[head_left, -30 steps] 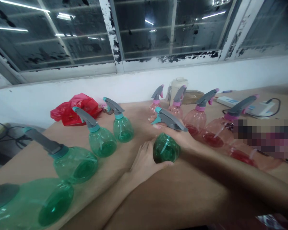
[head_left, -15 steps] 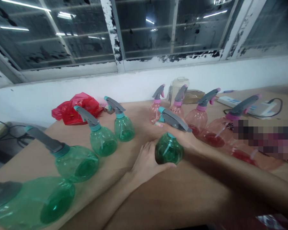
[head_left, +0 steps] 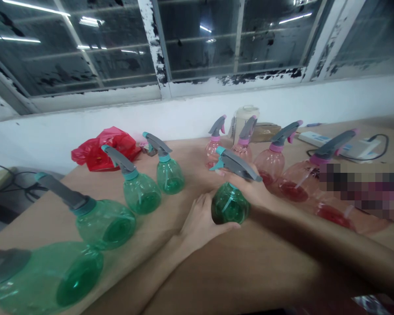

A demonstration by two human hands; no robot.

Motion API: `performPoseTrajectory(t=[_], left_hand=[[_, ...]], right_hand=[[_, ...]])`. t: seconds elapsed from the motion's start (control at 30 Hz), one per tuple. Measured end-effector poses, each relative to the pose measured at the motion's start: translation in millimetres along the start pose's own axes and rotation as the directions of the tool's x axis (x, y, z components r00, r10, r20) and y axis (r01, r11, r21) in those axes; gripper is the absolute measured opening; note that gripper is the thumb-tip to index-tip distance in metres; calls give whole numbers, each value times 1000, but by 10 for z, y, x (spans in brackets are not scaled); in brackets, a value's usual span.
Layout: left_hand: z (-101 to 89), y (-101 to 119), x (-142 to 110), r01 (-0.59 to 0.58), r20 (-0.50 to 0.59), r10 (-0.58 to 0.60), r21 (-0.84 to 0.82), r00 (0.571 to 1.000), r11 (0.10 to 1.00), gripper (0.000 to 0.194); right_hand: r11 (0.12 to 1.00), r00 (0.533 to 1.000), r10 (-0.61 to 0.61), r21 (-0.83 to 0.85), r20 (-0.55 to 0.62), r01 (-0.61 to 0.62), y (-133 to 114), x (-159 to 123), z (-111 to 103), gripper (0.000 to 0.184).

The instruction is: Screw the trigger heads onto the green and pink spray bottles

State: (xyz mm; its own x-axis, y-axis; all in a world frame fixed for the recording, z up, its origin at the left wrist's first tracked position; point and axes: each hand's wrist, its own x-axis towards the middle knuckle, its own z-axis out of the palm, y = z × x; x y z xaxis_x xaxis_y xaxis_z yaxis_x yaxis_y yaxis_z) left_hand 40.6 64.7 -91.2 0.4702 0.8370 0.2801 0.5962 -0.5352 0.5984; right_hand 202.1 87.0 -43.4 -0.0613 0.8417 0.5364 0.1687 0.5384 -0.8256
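Note:
A green see-through spray bottle (head_left: 231, 204) stands on the table in front of me. My left hand (head_left: 205, 218) is closed around the lower left side of its body, thumb across the front. My right hand (head_left: 254, 186) is at the neck, gripping the grey spray head (head_left: 238, 165) from behind and below. The turquoise nozzle and trigger point to the left. A straw shows inside the bottle. The right fingers are partly hidden by the spray head, and I cannot tell how firmly the head sits on the neck.
Several green spray bottles (head_left: 142, 192) form a row at left. Several pink spray bottles (head_left: 269, 166) line the right, close to my right forearm. Behind are a red plastic bag (head_left: 108, 148), a pale container (head_left: 246, 118), a cardboard box (head_left: 265, 132) and a power strip (head_left: 315, 139).
The right fingers have shifted around the spray head, and the turquoise trigger shows more clearly. The left hand keeps its hold, and the bottle has barely moved.

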Motion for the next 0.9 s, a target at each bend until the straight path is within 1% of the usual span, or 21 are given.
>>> performPoseTrajectory(t=[0.13, 0.23, 0.37, 0.47, 0.53, 0.63, 0.7, 0.8, 0.9], left_hand=[[-7, 6, 0, 5, 8, -5, -1, 1000, 1000, 82], [-13, 13, -1, 3, 8, -3, -10, 1000, 1000, 81], [-3, 11, -4, -9, -16, 9, -6, 1000, 1000, 79], [3, 9, -2, -27, -32, 27, 3, 999, 1000, 78], [-2, 15, 2, -37, -29, 37, 11, 999, 999, 78], [-18, 35, 8, -36, -13, 37, 21, 999, 999, 79], [-27, 49, 9, -28, -6, 28, 23, 1000, 999, 80], [-29, 56, 7, -36, 12, 36, 19, 999, 999, 81], [-23, 47, 6, -42, 14, 41, 17, 999, 999, 81]], right_hand=[[1000, 1000, -2, 18, 4, 2, 18, 6, 5, 36], [997, 999, 4, 74, 43, -7, 21, 17, 3, 36], [991, 996, 9, 132, 88, -21, 4, 32, -10, 27], [988, 994, 11, 149, 112, -28, -19, 35, -15, 25], [991, 993, 28, 128, 111, -42, -23, 31, -12, 23], [997, 997, 72, 2, 37, -72, 0, 16, -4, 21], [995, 997, 74, -67, -3, -74, 22, 5, 0, 23], [995, 999, 50, -86, -15, -51, 33, -5, 1, 25], [998, 1000, 28, -58, -7, -28, 10, -5, 2, 24]])
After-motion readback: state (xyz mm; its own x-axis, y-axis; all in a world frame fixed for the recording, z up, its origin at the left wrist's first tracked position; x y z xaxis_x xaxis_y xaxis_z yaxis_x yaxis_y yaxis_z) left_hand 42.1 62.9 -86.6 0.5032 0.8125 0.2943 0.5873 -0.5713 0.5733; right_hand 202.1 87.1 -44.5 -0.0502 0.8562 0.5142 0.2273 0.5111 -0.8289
